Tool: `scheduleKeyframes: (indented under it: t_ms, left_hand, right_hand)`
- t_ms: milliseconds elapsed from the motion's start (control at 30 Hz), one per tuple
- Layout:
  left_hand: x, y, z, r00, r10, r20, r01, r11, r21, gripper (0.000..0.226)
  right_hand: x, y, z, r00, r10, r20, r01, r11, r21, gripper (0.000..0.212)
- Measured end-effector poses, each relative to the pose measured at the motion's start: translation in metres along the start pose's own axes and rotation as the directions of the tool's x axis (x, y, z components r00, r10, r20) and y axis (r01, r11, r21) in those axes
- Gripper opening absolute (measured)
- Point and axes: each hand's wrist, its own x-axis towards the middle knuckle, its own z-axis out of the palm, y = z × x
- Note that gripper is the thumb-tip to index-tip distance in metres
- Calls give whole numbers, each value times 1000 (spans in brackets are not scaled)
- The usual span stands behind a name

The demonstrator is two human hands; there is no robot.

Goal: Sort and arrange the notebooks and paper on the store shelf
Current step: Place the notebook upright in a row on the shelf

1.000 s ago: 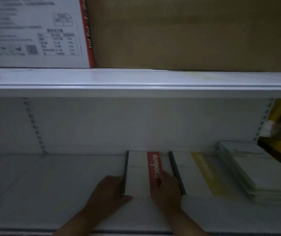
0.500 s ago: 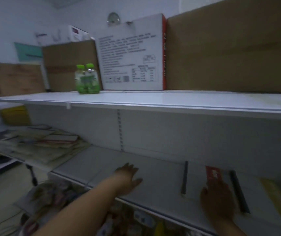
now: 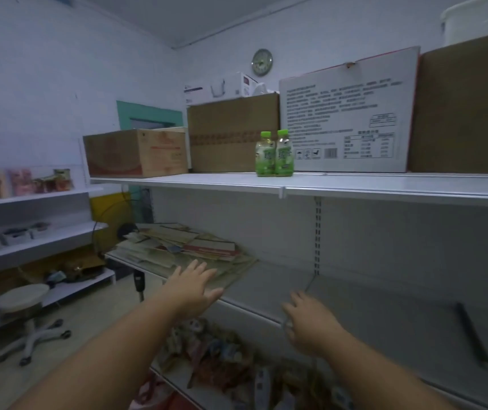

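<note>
A loose, untidy pile of notebooks and paper (image 3: 183,247) lies at the left end of the white middle shelf (image 3: 266,291). My left hand (image 3: 191,287) is stretched out flat with fingers spread, its fingertips just short of the pile's front edge, holding nothing. My right hand (image 3: 307,321) hovers over the shelf's front lip to the right, fingers loosely curled and empty. At the far right the dark spine of a notebook (image 3: 473,335) lies on the shelf.
The upper shelf (image 3: 325,182) carries cardboard boxes (image 3: 136,152), a white printed box (image 3: 346,113) and two green bottles (image 3: 273,153). Packaged goods (image 3: 222,359) fill the shelf below. A stool (image 3: 27,315) stands on the floor at left beside side shelves (image 3: 38,241).
My view has swung left from the sorted notebooks. Both hands let go of the white and red notebook; the left hand reached toward the messy pile and the right hand moved left along the shelf.
</note>
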Motion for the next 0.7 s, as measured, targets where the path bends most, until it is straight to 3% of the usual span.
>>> scheduleKeyframes:
  t_ms: [167,400,700]
  left_hand:
    - [-13,-72,5,997,-78,27,81,986,-144,65]
    - [21,-124,19,999,-43,-11,40,980,-196,63]
    - [119,-215,22,996,-81,26,81,996,-35,64]
  right_hand:
    - [37,-67,4,992,-58,116,59,998,-3,60]
    - [111,-92,11,982,-43,186,37,999,33,51]
    - [272,-117,20,993,-19,118,-9,973,232,32]
